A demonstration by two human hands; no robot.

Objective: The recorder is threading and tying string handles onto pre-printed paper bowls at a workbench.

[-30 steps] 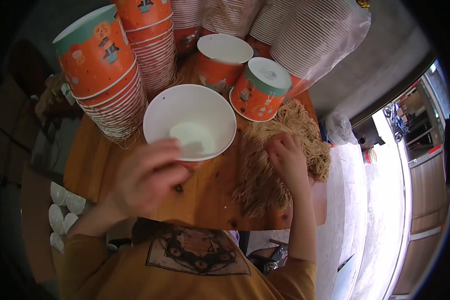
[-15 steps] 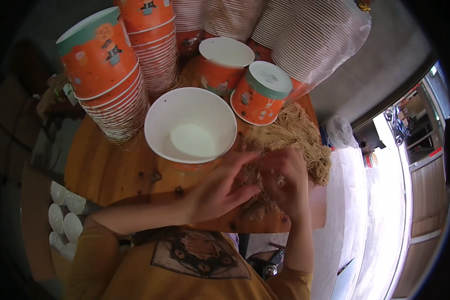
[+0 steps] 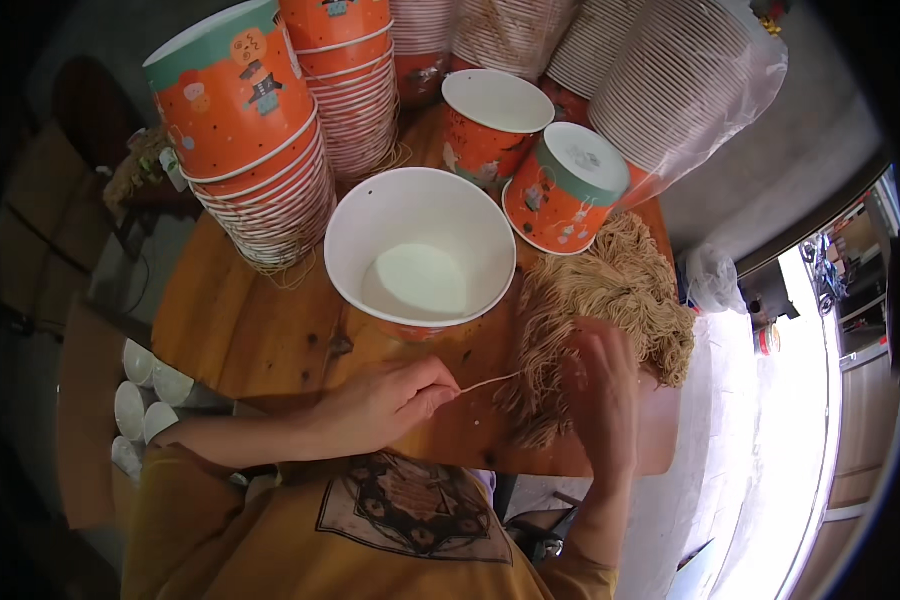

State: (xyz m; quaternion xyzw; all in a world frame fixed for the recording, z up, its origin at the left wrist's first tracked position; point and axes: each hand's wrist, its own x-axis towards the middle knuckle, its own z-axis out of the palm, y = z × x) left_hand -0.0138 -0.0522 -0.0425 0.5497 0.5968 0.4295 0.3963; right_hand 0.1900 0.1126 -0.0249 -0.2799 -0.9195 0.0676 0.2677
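Note:
My left hand [image 3: 385, 405] pinches the end of a thin tan string [image 3: 490, 383] between thumb and forefinger, above the wooden table. From there the string stretches to a loose pile of tan strings [image 3: 620, 285] on the right. My right hand [image 3: 605, 400] is over the near side of this pile; its fingers are blurred, so their grip does not show. Just beyond my left hand, an open paper bucket [image 3: 420, 250], white inside and orange outside, stands upright with a small hole near its rim.
Behind stand another upright orange bucket [image 3: 495, 125] and an upside-down one [image 3: 568, 190]. Tall stacks of nested buckets [image 3: 255, 150] rise at the left, with plastic-wrapped stacks [image 3: 685, 85] at the back right. A cardboard box [image 3: 90, 420] with white cups sits below the table's [image 3: 240, 320] left edge.
My hands have moved apart: the left has drawn back leftward and now shows a string in its pinch, while the right is over the pile. The view has shifted slightly.

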